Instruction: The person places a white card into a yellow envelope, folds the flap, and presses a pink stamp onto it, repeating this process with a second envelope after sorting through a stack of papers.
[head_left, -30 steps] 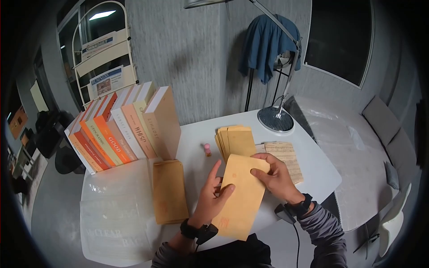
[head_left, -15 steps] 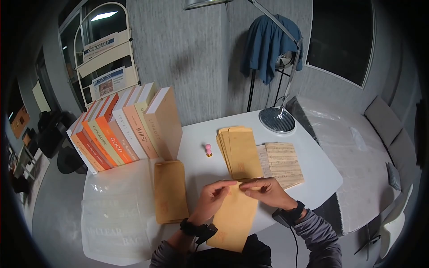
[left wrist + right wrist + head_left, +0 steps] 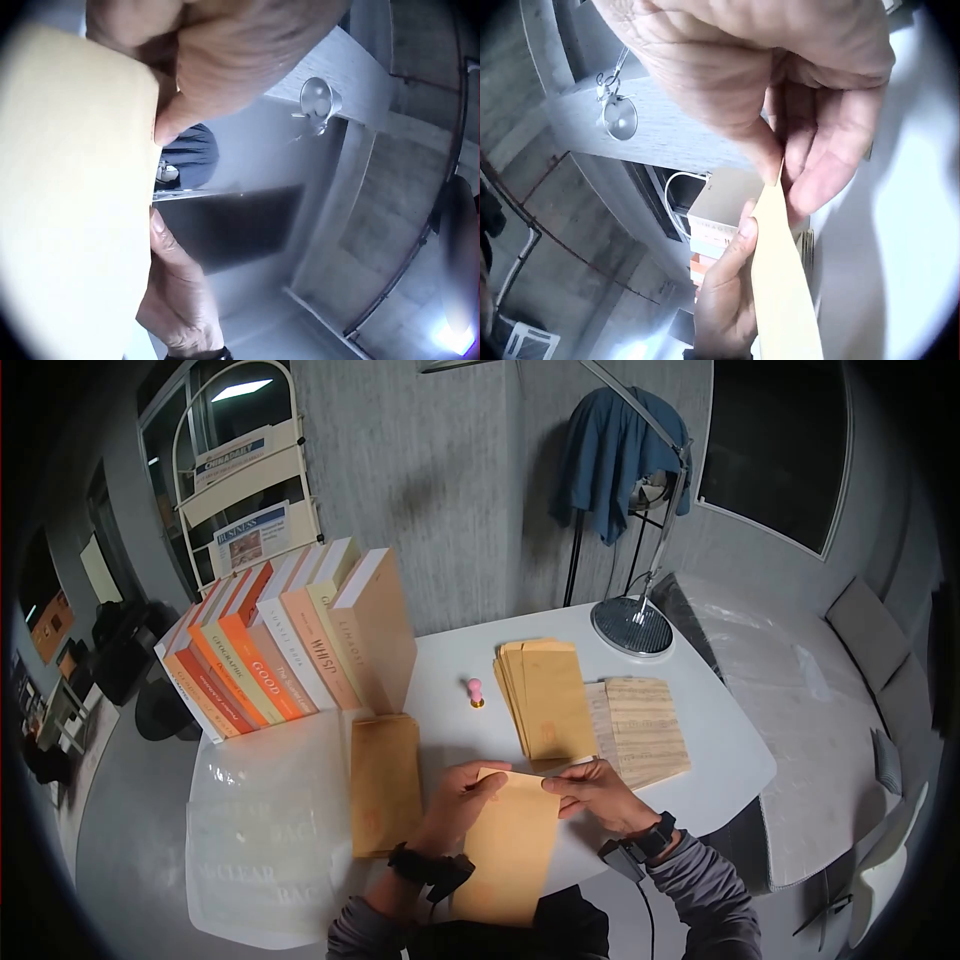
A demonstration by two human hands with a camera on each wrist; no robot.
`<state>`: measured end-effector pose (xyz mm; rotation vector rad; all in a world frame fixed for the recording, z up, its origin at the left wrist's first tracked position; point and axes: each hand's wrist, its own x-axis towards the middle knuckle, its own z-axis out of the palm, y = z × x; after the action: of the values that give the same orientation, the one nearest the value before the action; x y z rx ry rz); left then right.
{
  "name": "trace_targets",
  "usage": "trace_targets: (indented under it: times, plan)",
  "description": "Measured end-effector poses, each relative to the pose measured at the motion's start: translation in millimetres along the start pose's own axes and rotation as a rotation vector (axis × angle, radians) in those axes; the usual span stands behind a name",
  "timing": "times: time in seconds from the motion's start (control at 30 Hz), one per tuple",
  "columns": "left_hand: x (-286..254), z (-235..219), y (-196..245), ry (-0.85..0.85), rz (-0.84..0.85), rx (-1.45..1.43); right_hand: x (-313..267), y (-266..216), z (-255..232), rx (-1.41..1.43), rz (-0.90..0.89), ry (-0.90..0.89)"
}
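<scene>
A tan paper envelope (image 3: 505, 860) is held upright by its top edge at the table's near side. My left hand (image 3: 458, 808) pinches its top left corner, thumb on the near face. At the top right corner my right hand (image 3: 603, 796) pinches it the same way. In the right wrist view the envelope (image 3: 786, 285) shows nearly edge-on, with the right thumb and fingers on either side. The left wrist view shows its pale broad face (image 3: 75, 195) and both thumbs along one edge.
Envelope stacks lie at left (image 3: 385, 790) and beyond the hands (image 3: 555, 705). Sheet-music paper (image 3: 648, 732) sits right of the far stack. A small pink-handled stamp (image 3: 475, 692) stands mid-table. Books (image 3: 290, 640), clear plastic bags (image 3: 255, 840) and a lamp base (image 3: 632, 626) border the space.
Both hands first came together at the envelope's top edge, then spread to its two corners. The left hand's raised index finger has come down. The envelope has moved lower and toward the body.
</scene>
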<state>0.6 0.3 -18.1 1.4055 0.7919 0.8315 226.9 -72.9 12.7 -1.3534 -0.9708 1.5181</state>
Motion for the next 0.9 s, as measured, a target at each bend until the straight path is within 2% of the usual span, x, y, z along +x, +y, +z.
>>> trace_targets:
  times: [0.07, 0.17, 0.27, 0.37, 0.47, 0.5, 0.67, 0.8, 0.83, 0.9]
  plan:
    - [3.5, -9.2, -16.4, 0.074, 0.056, 0.035, 10.2, 12.6, 4.3, 0.065, -0.038, 0.002]
    - [-16.2, -10.4, 8.7, 0.310, 0.570, 0.685, 33.4, 36.7, 8.1, -0.042, -0.134, 0.090]
    - [-51.1, -11.7, -0.9, -0.075, 0.541, 0.987, 35.4, 32.0, 21.4, -0.403, -0.194, 0.234]
    - [-88.7, 3.3, -4.9, -0.253, 0.488, 1.138, 34.0, 9.6, 26.1, -0.820, -0.270, 0.192]
    - [-99.0, 13.3, -8.2, -0.178, 0.474, 1.290, 52.7, 9.7, 17.3, -1.275, -0.402, 0.219]
    - [-99.3, 13.9, -18.1, -0.135, 0.476, 1.272, 54.6, -3.5, 20.4, -1.465, -0.396, 0.265]
    - [-103.0, 21.0, -25.4, -0.008, 0.406, 1.303, 114.6, -58.4, 27.6, -1.199, -0.603, 0.246]
    - [-101.9, 27.5, -23.4, 0.041, 0.324, 1.301, 181.7, -36.6, 41.9, -1.067, -0.857, 0.446]
    - [-102.3, 30.1, -24.0, 0.048, 0.311, 1.288, 183.4, -39.3, 50.0, -0.861, -0.580, 0.357]
    - [-103.6, 34.6, -26.9, 0.072, 0.285, 1.257, 205.5, -28.6, 52.3, -0.762, -0.581, 0.323]
